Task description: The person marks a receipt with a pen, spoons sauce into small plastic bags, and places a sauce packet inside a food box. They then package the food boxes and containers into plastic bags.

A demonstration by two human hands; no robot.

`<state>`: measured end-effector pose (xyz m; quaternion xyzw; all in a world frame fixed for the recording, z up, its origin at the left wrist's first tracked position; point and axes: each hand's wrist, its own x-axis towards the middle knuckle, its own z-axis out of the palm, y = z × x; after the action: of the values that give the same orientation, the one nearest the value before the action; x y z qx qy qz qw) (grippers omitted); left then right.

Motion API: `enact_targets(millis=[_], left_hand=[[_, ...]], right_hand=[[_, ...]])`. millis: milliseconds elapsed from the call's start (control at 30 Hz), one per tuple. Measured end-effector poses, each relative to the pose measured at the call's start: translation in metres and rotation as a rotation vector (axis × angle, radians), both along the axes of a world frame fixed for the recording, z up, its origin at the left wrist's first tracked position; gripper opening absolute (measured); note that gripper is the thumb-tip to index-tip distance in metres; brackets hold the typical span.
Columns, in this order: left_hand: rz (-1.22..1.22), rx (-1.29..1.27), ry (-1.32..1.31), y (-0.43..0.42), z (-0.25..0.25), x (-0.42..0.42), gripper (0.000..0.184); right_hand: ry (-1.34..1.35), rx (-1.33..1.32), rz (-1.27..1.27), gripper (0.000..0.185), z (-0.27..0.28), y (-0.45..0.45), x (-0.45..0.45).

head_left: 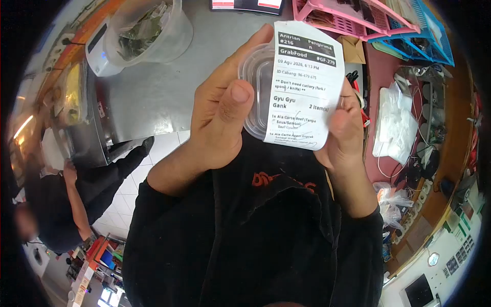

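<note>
So the tub (pixel 257 94) and slip (pixel 307 87) are already up at 12 o'clock, between the hands. Left hand (pixel 220 110) grips the tub from 9; right hand (pixel 345 130) holds the slip's edge from 4. Slip's pen-marked (can't tell if it's stuck on, or what's left).

Head-worn camera, facing forward-down

One receipt (pixel 307 87); at least one clear bowl (pixel 258 97); one tub (pixel 179 38); two racks, pink (pixel 335 15) and blue (pixel 433 33); one other person (pixel 56 220).
</note>
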<state>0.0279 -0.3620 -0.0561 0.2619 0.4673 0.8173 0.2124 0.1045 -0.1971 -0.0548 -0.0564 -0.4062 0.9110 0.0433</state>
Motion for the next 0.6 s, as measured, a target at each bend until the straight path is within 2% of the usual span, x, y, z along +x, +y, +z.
enact_targets(millis=[67, 133, 333, 433, 500, 567, 600], left_hand=[[-0.014, -0.009, 0.006, 0.0, 0.003, 0.002, 0.067], [-0.017, 0.0, 0.016, 0.001, 0.005, 0.004, 0.067], [-0.039, 0.031, 0.021, 0.004, 0.007, 0.008, 0.068], [-0.046, 0.023, -0.004, 0.006, 0.009, 0.007, 0.068], [-0.062, 0.033, -0.022, 0.007, 0.008, 0.007, 0.069], [-0.071, 0.046, -0.038, 0.006, 0.008, 0.006, 0.069], [-0.084, 0.049, -0.069, 0.005, 0.008, 0.007, 0.069]], right_hand=[[0.032, -0.175, 0.02, 0.055, 0.004, 0.0, 0.003], [0.051, -0.11, 0.01, 0.059, 0.009, 0.0, 0.005], [-0.013, -0.072, 0.097, 0.05, 0.008, 0.009, 0.01], [-0.029, -0.173, 0.037, 0.043, 0.007, 0.007, 0.012], [-0.018, -0.059, -0.002, 0.032, 0.003, 0.014, 0.014], [-0.087, 0.235, -0.063, 0.022, -0.023, 0.052, 0.017], [-0.205, 0.46, -0.169, 0.019, -0.04, 0.074, 0.014]])
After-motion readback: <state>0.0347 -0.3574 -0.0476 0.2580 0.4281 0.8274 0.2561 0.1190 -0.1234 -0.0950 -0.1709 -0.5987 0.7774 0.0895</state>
